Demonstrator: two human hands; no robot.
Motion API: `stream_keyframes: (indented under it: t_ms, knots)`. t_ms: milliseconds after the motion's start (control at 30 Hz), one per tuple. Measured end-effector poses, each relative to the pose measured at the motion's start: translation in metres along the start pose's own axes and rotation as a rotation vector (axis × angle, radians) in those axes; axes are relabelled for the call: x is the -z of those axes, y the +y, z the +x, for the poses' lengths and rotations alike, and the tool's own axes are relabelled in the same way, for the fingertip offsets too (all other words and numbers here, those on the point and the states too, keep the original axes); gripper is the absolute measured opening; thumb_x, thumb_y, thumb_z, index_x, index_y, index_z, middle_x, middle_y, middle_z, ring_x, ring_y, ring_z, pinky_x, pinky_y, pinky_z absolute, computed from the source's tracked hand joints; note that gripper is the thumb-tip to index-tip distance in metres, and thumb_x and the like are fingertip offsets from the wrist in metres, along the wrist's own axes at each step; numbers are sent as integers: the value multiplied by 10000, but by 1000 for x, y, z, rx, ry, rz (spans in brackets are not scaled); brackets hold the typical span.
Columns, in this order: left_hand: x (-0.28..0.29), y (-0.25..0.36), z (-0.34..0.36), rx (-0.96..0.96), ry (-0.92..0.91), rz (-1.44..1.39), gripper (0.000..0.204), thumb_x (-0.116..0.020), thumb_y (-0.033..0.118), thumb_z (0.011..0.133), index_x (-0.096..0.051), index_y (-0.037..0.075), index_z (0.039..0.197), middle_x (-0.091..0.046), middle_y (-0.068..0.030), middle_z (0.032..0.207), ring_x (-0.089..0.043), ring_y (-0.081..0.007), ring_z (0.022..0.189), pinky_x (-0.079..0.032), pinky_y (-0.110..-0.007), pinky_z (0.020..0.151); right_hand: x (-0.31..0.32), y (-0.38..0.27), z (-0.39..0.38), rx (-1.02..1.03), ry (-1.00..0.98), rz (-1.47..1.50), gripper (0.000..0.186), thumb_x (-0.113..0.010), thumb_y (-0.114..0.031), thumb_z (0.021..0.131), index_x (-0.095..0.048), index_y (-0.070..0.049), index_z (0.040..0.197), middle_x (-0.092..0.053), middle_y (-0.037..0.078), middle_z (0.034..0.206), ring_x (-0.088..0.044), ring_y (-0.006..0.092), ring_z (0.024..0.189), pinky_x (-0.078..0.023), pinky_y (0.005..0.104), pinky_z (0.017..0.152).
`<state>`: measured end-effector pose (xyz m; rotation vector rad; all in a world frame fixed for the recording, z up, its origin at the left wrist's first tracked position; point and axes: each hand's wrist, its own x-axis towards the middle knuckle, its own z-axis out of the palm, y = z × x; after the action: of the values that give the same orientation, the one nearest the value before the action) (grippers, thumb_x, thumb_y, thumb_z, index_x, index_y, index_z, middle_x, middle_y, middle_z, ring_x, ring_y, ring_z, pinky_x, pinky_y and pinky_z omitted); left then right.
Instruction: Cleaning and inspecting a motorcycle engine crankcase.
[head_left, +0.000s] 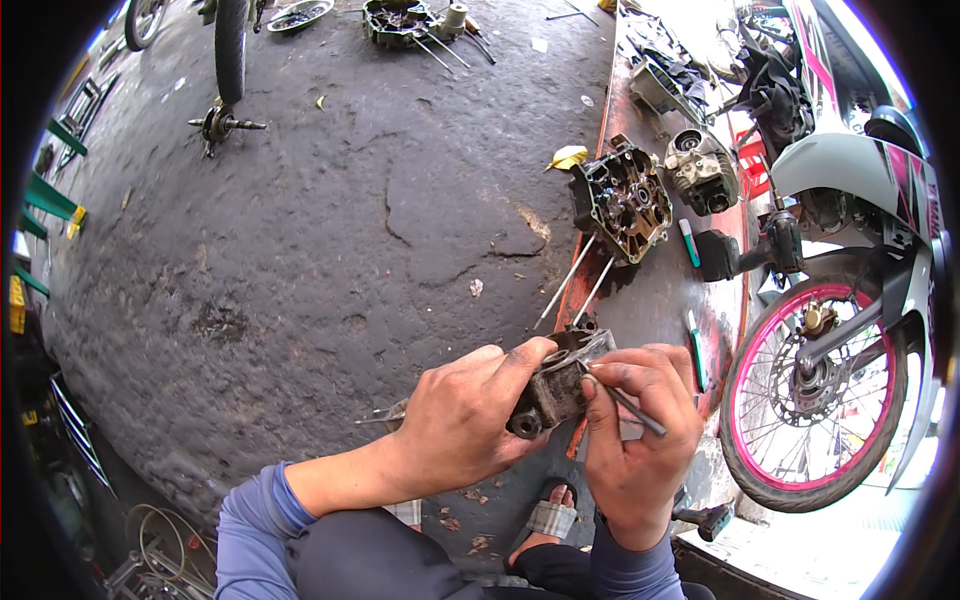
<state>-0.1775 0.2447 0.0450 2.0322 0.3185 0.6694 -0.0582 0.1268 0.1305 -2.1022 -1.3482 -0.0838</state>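
Note:
Over my lap, my left hand (455,410) is wrapped round a dark, greasy metal engine part (556,398), its thumb along the top edge. The part is blocky, with a round hole at its near corner and an opening on top. My right hand (645,440) pinches a thin grey metal rod-like tool (640,413) between thumb and fingers. The tool's tip meets the right side of the part, mostly hidden by my fingertips. Just beyond the part lies an opened engine case (630,205), two long studs sticking out toward me.
To the right stand a cordless driver (778,245), a cylinder head (700,172) and two green-and-white pen-like tools (690,243). A motorcycle's pink-rimmed front wheel (812,395) rises close by. Farther off are a crankshaft (220,125) and another engine case (395,22) on the ground.

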Motion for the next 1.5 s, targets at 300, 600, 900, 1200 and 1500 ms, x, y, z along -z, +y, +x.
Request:
stream_keyframes:
  t_ms: [300, 600, 900, 1200, 1500]
  knots:
    - [5, -1, 1, -44, 7, 15, 751, -918, 195, 711, -590, 44, 1369, -673, -127, 914, -664, -313, 783, -550, -420, 680, 2, 2, 3, -106, -114, 242, 147, -796, 47, 824, -715, -7, 935, -712, 108, 950, -638, 290, 935, -529, 376, 819]
    - [3, -5, 0, -71, 31, 23, 734, -902, 194, 723, -594, 15, 1364, -681, -132, 930, -664, -312, 785, -550, -418, 683, 2, 11, 8, -7, -188, 228, 159, -800, 61, 806, -709, -6, 918, -726, 114, 966, -638, 295, 958, -532, 391, 831]
    - [6, -2, 1, -81, 24, 13, 736, -904, 181, 705, -603, 23, 1357, -664, -125, 893, -649, -300, 757, -536, -413, 664, 11, 20, 8, -21, -116, 229, 167, -810, 56, 803, -711, -7, 922, -723, 109, 939, -638, 299, 937, -537, 378, 805]
    - [7, 0, 0, -73, 20, 19, 759, -914, 163, 654, -616, 43, 1342, -641, -108, 849, -619, -292, 720, -522, -412, 644, 13, 24, 3, 8, -92, 239, 150, -788, 73, 808, -705, 0, 908, -719, 111, 925, -636, 279, 915, -525, 369, 808]
    - [8, 2, -3, -61, 14, 14, 775, -919, 159, 633, -619, 42, 1337, -639, -111, 850, -629, -295, 735, -524, -411, 646, 13, 36, -3, -193, -96, 478, 132, -811, 45, 807, -732, 8, 906, -729, 100, 913, -631, 242, 920, -513, 354, 791]
